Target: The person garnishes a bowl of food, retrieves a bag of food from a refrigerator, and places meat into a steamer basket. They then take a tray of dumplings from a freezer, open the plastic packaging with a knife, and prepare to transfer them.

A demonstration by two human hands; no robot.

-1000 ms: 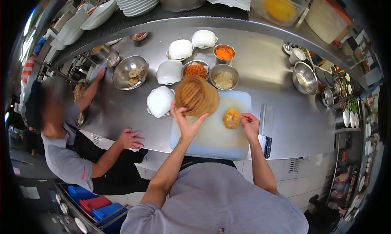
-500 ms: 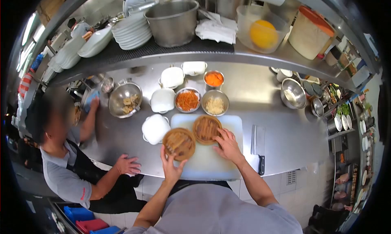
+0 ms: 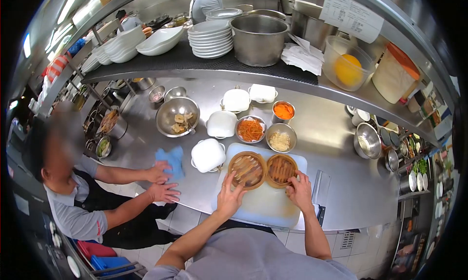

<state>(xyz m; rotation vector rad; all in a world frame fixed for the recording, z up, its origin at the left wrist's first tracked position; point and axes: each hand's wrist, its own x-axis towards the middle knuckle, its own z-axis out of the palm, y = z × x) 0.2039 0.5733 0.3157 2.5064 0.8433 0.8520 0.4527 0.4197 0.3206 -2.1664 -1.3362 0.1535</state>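
Observation:
Two round bamboo steamer baskets sit side by side at the far part of a white cutting board [image 3: 265, 207]. My left hand [image 3: 229, 197] grips the near-left rim of the left bamboo steamer [image 3: 248, 169], its fingertips reaching over the edge. At the near-right rim of the right bamboo steamer [image 3: 281, 171], my right hand [image 3: 299, 191] pinches with thumb and fingers. Only the slatted insides show in both baskets. A cleaver [image 3: 320, 190] lies just right of the board, its handle partly behind my right forearm.
White lidded pots [image 3: 208, 155] stand left of the board. Behind it are bowls of shredded carrot [image 3: 250, 130] and a pale chopped food [image 3: 280, 140]. A co-worker at left has hands by a blue cloth [image 3: 170, 162]. An overhead shelf [image 3: 204, 74] crosses the back.
The view has swung left. The left steamer has moved right on the board and the right one nearer me, so they sit level. The co-worker's blue cloth has come toward the front edge.

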